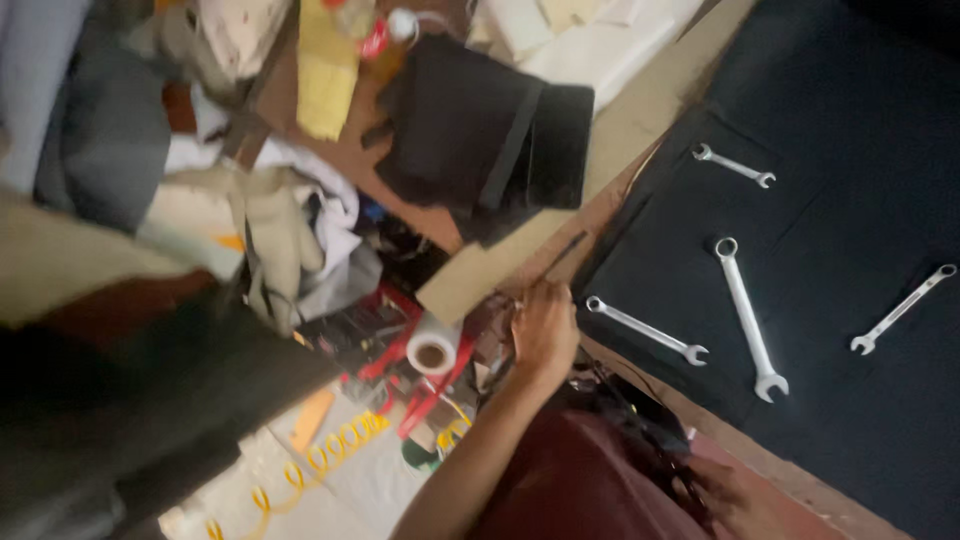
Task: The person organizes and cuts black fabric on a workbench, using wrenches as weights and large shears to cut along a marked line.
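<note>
One hand point(545, 330) shows, reaching up from the lower middle on a bare forearm; which hand it is cannot be told with certainty, and it is taken here as the right. Its fingers are curled closed around the lower end of a thin dark rod-like tool point(562, 255), which slants away toward one o'clock; the exact kind of tool is too blurred to tell. The other hand is out of view. At nine o'clock from the hand, close by, stands a white tape roll point(433, 347) over a red-framed tool point(425, 375) among clutter. At eleven o'clock a strip of cardboard point(480, 275) lies tilted, and beyond it at twelve o'clock a black folded bag point(480, 135) covers part of the brown tabletop point(640, 110). At three o'clock, just beside the hand, begins a black cloth mat point(850, 150) bearing four silver spanners laid apart: the nearest spanner point(646, 330) just right of the hand, a long spanner point(746, 318) beyond it, a small spanner point(734, 166) at two o'clock, and a far spanner point(903, 309) near the right edge. At seven o'clock a yellow coiled cable point(330, 450) crosses a pale surface. A dark blurred mass point(130, 400) blocks the lower left; a maroon garment point(580, 480) fills the foreground.
</note>
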